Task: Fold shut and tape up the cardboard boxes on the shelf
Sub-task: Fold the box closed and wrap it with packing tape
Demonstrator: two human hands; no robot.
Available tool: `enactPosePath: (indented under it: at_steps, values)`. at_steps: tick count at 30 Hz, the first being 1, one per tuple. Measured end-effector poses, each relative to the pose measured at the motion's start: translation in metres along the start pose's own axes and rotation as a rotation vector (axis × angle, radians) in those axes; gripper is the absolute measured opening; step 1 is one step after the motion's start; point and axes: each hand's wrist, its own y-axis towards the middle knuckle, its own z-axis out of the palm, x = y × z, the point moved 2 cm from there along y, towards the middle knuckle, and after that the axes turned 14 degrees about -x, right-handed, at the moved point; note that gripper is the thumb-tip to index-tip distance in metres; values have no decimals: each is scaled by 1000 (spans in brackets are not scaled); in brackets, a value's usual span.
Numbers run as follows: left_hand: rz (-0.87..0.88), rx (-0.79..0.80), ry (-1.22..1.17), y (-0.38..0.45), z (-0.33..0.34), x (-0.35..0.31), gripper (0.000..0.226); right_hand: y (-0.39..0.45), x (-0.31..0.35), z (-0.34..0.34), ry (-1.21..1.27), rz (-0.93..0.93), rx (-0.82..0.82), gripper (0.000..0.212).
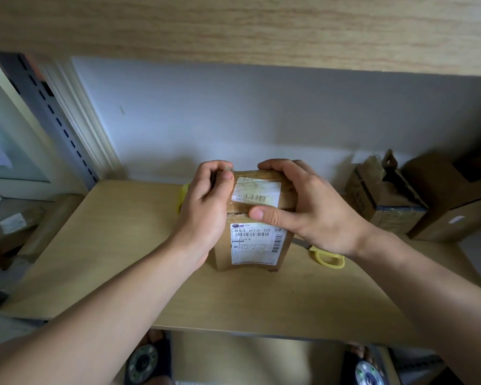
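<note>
Box: small cardboard box (250, 240) between your two hands on the wooden shelf (117, 245), top flaps folded down with a seam running across under your right thumb.
Labels: a white barcode label (257, 192) on the top flap between your hands; a larger shipping label (257, 243) on the near face, below your right thumb.
Left hand: your left hand (206, 201) is curled at the box's left top corner, thumb and fingertips pinching at the edge there; whether they hold tape, you cannot tell.
Right hand: your right hand (306, 201) grips the box over its right top, fingers wrapped over the far edge, thumb pressed flat on the seam.
Tape roll: a yellowish tape roll (184, 194) peeks out just behind your left hand.
Scissors: yellow-handled scissors (324, 255) lie on the shelf under your right wrist.
Other boxes: two more cardboard boxes (417, 201) stand well to the right of your right hand.
</note>
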Motion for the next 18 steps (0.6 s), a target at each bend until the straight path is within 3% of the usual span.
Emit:
enactPosePath:
  at_steps: [11,14,18]
  values:
    - [31,29,22,2,-2,3,13,4,-2,-12,-104,-97,119,89]
    - [31,18,17,1,-1,3,12,-2,3,-8,-48,-20,65,101]
    - [34,-2,38,0,1,2,19,-8,14,6,-67,32,-133,109]
